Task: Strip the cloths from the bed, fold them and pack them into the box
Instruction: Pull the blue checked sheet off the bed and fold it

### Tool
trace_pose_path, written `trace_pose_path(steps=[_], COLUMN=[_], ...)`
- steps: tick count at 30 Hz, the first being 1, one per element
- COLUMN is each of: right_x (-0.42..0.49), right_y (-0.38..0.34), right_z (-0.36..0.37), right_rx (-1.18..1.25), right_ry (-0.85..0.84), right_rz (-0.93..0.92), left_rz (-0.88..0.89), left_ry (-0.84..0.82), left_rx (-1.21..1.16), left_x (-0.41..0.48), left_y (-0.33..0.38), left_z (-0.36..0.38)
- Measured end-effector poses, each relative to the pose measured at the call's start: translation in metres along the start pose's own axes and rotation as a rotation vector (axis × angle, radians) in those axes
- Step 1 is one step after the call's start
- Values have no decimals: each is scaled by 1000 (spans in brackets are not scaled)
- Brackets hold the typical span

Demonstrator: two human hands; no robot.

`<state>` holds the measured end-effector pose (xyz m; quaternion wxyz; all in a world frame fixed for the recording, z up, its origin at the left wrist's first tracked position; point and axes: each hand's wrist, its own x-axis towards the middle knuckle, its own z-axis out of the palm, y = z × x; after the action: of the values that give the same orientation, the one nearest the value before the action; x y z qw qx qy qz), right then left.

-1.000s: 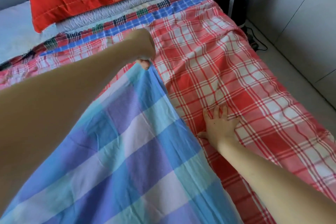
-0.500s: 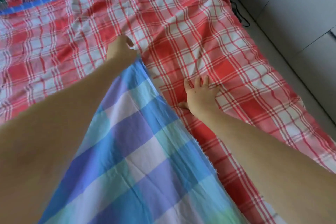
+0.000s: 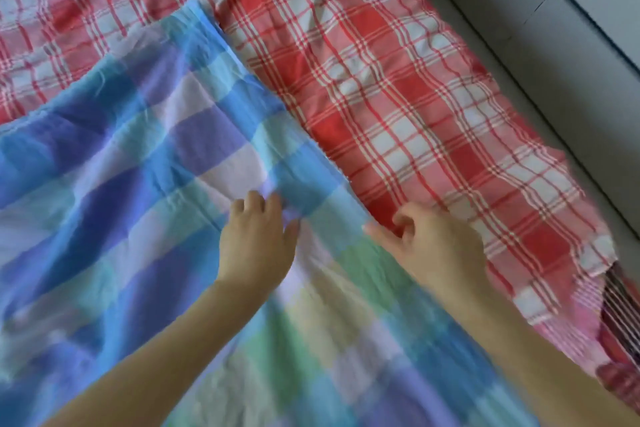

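A blue, purple and green check cloth [image 3: 145,184] lies spread over the red and white plaid sheet [image 3: 398,87] that covers the bed. Its far corner points away from me at the upper middle. My left hand [image 3: 258,243] rests palm down on the check cloth near its right side, fingers slightly bent. My right hand [image 3: 433,243] is at the cloth's right edge, where it meets the plaid sheet. The thumb lies on the blue edge and the fingers are curled, pinching it. No box is in view.
The bed's right edge runs diagonally down the right side, with grey floor [image 3: 554,97] and a pale cabinet door [image 3: 606,10] beyond. At the lower right the plaid sheet's corner is lifted, showing dark striped fabric [image 3: 620,308] beneath.
My left hand let go of the check cloth's far corner and drew back onto the cloth. My right hand moved from the plaid sheet to the cloth's edge. The view tilted down.
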<state>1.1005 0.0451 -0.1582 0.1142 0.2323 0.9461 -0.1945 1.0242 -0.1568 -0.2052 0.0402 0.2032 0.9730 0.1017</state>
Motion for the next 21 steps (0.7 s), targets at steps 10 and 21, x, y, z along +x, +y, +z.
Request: trace_pose_path(steps=[10,21], right_x=[-16,-157], right_y=[46,118], right_z=[22,103], right_rx=[-70,-472], right_ry=[359,64], right_rz=[-77,-675], left_rz=[-179,-506], left_ry=[-259,-148], left_rx=[25,-578], left_x=[-25,-157], left_y=[26,-5], left_z=[30,-24])
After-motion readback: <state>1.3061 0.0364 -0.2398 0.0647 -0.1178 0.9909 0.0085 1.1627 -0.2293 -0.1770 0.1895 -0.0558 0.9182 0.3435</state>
